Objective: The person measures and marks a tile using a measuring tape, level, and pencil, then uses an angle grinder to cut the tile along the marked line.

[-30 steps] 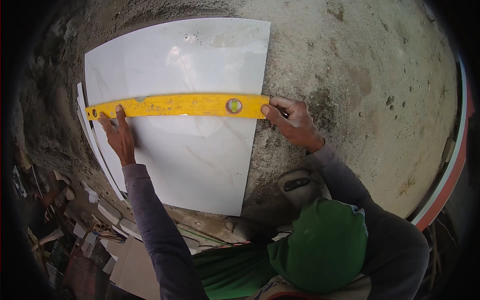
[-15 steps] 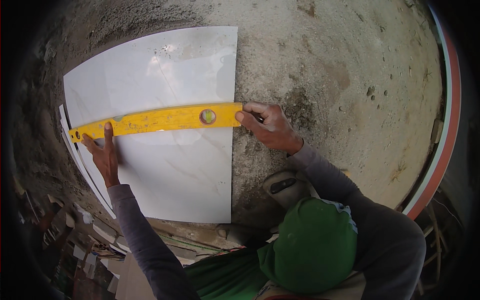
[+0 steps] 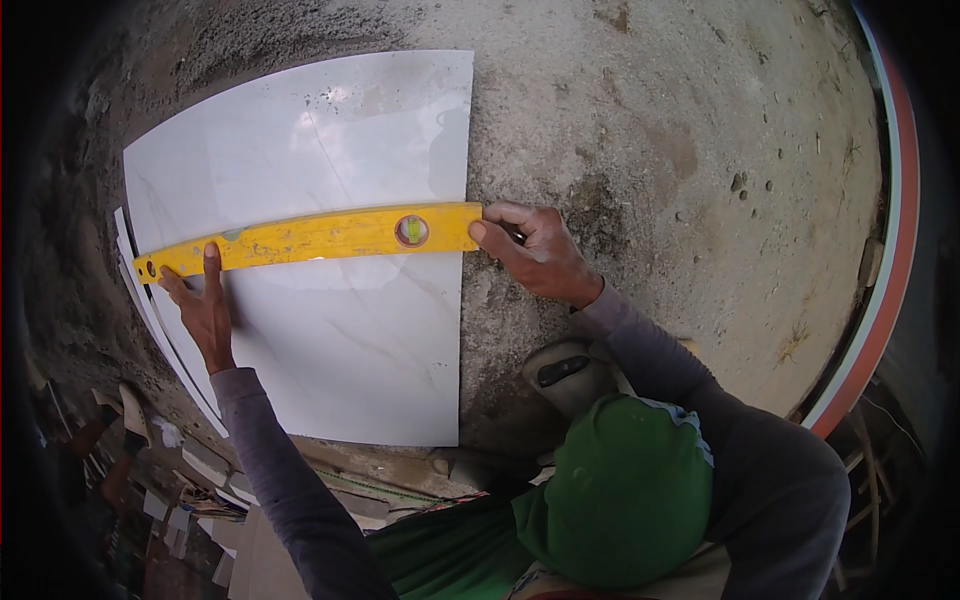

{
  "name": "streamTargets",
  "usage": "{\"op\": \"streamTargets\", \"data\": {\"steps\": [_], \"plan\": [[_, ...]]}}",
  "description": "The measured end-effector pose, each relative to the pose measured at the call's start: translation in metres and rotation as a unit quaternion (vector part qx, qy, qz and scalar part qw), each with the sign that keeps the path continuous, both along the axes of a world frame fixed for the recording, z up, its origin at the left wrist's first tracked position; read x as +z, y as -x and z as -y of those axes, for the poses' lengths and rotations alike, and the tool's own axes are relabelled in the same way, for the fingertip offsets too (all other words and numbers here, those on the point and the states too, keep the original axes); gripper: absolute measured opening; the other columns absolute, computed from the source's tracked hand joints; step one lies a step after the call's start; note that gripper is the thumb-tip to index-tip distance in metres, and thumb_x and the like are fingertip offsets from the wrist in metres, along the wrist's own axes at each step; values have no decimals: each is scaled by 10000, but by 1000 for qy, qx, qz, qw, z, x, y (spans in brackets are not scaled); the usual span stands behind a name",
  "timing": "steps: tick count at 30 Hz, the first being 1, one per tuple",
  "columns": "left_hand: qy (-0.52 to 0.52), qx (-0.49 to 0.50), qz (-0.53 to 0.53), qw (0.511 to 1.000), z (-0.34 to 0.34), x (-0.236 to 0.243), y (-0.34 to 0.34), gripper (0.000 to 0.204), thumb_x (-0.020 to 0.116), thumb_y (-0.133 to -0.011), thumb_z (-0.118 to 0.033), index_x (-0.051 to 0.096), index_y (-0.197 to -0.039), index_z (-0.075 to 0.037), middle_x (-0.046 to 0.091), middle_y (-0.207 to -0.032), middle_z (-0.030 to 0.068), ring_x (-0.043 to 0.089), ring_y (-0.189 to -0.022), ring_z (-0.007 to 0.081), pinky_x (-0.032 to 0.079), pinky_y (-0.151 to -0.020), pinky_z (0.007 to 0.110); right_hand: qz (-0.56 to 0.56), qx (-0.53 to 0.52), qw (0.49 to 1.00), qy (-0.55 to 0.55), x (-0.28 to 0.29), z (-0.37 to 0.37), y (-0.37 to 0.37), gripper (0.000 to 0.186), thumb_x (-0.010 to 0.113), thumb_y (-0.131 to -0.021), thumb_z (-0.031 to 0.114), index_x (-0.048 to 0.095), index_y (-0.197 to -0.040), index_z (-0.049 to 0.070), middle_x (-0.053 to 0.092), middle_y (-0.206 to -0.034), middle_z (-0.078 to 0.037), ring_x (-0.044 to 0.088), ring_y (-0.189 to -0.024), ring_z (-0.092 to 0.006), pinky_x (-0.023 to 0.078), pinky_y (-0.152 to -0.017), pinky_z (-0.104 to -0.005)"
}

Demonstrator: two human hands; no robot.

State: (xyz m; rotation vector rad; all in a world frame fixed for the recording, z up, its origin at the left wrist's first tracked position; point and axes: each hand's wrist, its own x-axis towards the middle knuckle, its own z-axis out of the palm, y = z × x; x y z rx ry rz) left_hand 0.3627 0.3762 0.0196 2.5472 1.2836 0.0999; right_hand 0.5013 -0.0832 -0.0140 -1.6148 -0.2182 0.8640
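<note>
A yellow spirit level [image 3: 320,236] lies flat across a large glossy white tile [image 3: 350,345], with its green vial near the right end. My left hand [image 3: 206,312] presses on the level's left part, thumb laid over its face and another fingertip by the lower edge. At the other end, just past the tile's right edge, my right hand [image 3: 540,252] pinches the level between thumb and fingers. Something small and dark shows under those right fingers; I cannot make out what it is.
Under the tile is rough grey ground [image 3: 640,120]. Thin white strips [image 3: 165,320] lie along the tile's left edge. A shoe [image 3: 562,372] and a rounded green cloth shape [image 3: 630,490] are close by my right forearm. A red-and-white curved edge [image 3: 897,200] borders the far right; scraps lie lower left.
</note>
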Motion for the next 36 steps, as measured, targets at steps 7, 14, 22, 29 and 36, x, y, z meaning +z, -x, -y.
{"op": "streamTargets", "data": {"steps": [7, 14, 22, 29, 36], "plan": [[14, 7, 1, 1000, 6, 2, -5, 1342, 669, -873, -840, 146, -1701, 77, 75, -1747, 394, 103, -1653, 489, 201, -1328, 520, 14, -6, 1000, 0, -5, 2, 3, 391, 667, -1071, 354, 770, -1095, -22, 580, -717, 34, 470, -659, -33, 383, -551, -290], [-18, -33, -2, 999, -1, 5, -4, 1319, 668, -899, -816, 194, -1660, 151, 81, -1745, 398, 92, -1651, 502, 181, -1327, 541, -7, 0, 1000, -2, 4, 0, -2, 302, 685, -1078, 263, 733, -989, -22, 509, -732, 40, 424, -698, -30, 362, -591, -282], [-38, -56, -86, 994, 9, 20, -16, 1159, 673, -965, -706, 335, -1547, 237, 358, -1609, 464, 350, -1569, 509, 296, -1292, 424, -16, -37, 999, -13, -8, -4, 8, 264, 675, -1086, 229, 723, -954, 5, 544, -740, 76, 429, -692, -5, 354, -584, -253], [-3, -69, -161, 984, 15, 31, -23, 1584, 734, -726, -925, 151, -1586, 271, 127, -1668, 499, 98, -1626, 561, 163, -1344, 509, -8, -22, 1000, -1, -7, -3, 8, 318, 675, -1088, 236, 656, -855, 20, 543, -741, 67, 445, -712, -21, 365, -620, -244], [19, -81, -186, 979, 16, 34, -30, 1582, 794, -747, -854, 88, -1560, 305, 97, -1633, 548, 69, -1607, 609, 190, -1331, 522, -8, -21, 1000, 14, -5, -1, 3, 332, 685, -1079, 241, 628, -826, 33, 534, -721, 57, 439, -712, -31, 367, -622, -257]]}}
